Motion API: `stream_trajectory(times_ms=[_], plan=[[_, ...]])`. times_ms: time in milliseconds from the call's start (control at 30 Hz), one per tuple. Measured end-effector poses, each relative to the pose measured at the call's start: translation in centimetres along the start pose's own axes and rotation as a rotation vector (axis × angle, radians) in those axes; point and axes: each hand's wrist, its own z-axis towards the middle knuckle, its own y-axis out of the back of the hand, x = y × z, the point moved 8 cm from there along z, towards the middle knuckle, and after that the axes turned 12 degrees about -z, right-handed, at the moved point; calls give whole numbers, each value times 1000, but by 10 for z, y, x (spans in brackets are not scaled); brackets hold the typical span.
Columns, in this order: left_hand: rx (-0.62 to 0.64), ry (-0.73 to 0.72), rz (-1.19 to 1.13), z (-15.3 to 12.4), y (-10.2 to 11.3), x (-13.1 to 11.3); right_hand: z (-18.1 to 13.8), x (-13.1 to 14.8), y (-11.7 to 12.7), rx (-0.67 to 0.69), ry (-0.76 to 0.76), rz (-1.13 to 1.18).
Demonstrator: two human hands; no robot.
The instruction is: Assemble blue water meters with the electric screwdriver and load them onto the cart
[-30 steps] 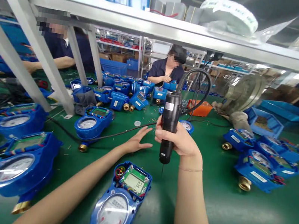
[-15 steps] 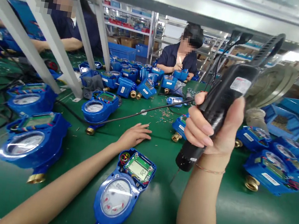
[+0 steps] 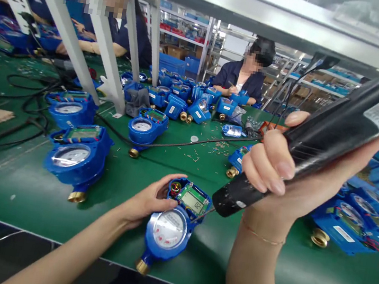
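Near the table's front edge lies a blue water meter with a round dial, a brass threaded end and an uncovered compartment showing a green circuit board and a small display. My left hand grips this meter by its left side, thumb across the top between dial and board. A black electric screwdriver is wrapped in my right hand, tilted with its nose down to the left. Its thin bit reaches the meter's right side, by the corner of the board compartment; whether it sits in a screw I cannot tell.
More blue meters stand at left, right and in a far cluster. A black cable crosses the green table. Small screws lie scattered. Metal posts rise at left; co-workers sit beyond.
My left hand has come from the table onto the meter and taken hold of it. My right hand has tilted the screwdriver over and brought its bit to the meter.
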Motion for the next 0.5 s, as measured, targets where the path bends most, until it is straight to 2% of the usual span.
stream_trajectory(times_ms=[133, 267, 367, 500], plan=[[-223, -202, -31, -20, 10, -2, -10, -7, -25, -62, 8, -103], [-387, -286, -73, -42, 17, -3, -11, -15, -35, -50, -7, -196], [-460, -309, -96, -51, 19, 1, -7, -20, -41, -21, 34, -219], [-480, -325, -106, -54, 20, 3, -1, -31, -42, -38, 68, -227]])
